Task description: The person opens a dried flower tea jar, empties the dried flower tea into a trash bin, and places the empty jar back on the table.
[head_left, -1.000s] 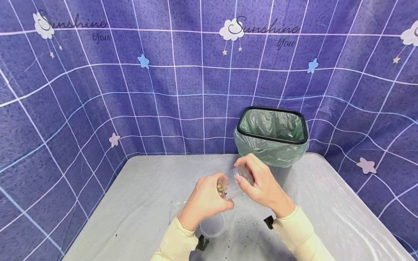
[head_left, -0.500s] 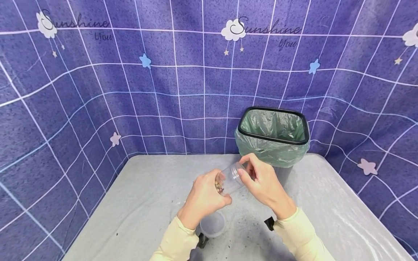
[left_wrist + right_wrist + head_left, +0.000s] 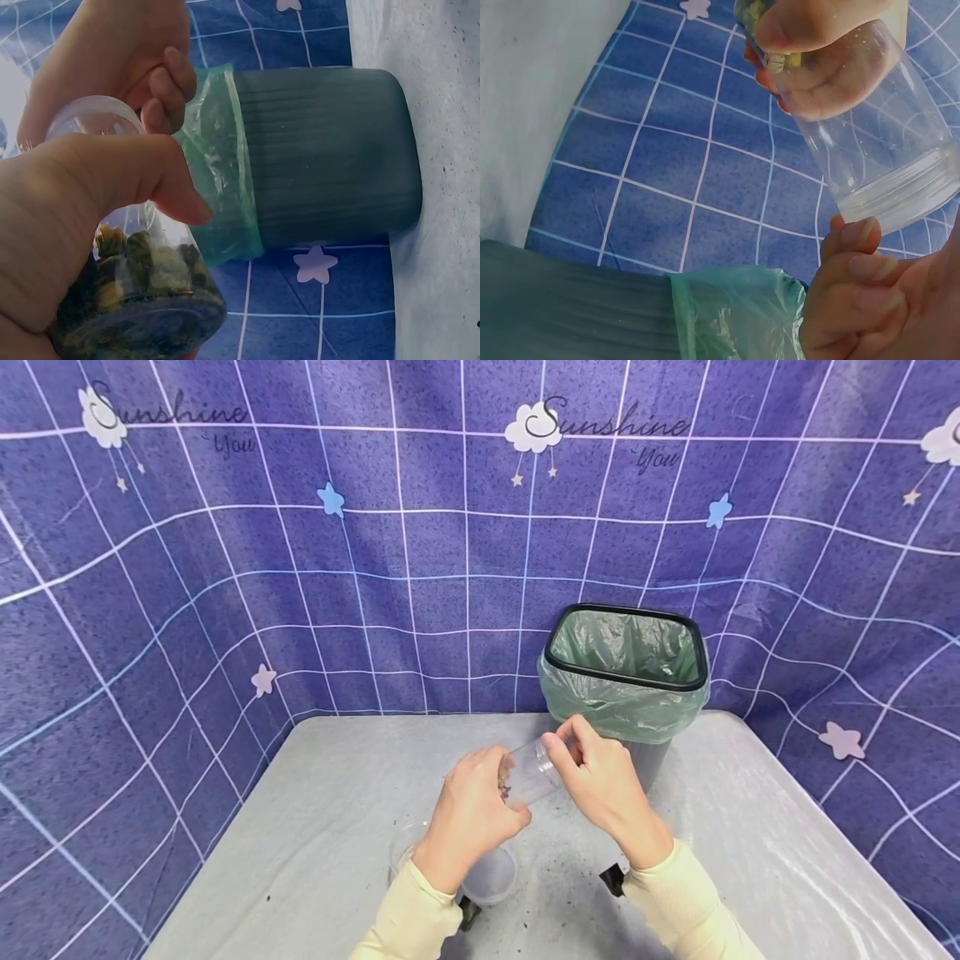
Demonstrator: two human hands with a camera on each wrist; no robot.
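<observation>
The left hand [image 3: 472,806] has its fingers and thumb wrapped round the lower part of a clear jar [image 3: 531,781], grasping it. The fingers of the right hand [image 3: 603,777] are curled at the jar's ribbed end, one fingertip right at the edge — whether they pinch it or only touch, I cannot tell. The jar is tilted above the table [image 3: 322,810], ribbed end up and to the right, with yellow and dark dried plant bits [image 3: 150,270] gathered in its base. Under the left forearm, a round clear tub [image 3: 491,875] sits on the table — beside it is another clear round thing [image 3: 401,850], partly hidden. Just beyond the right hand stands a grey bin [image 3: 330,150] lined with a green bag [image 3: 622,706], and a purple checked curtain [image 3: 427,547] hangs behind everything.
</observation>
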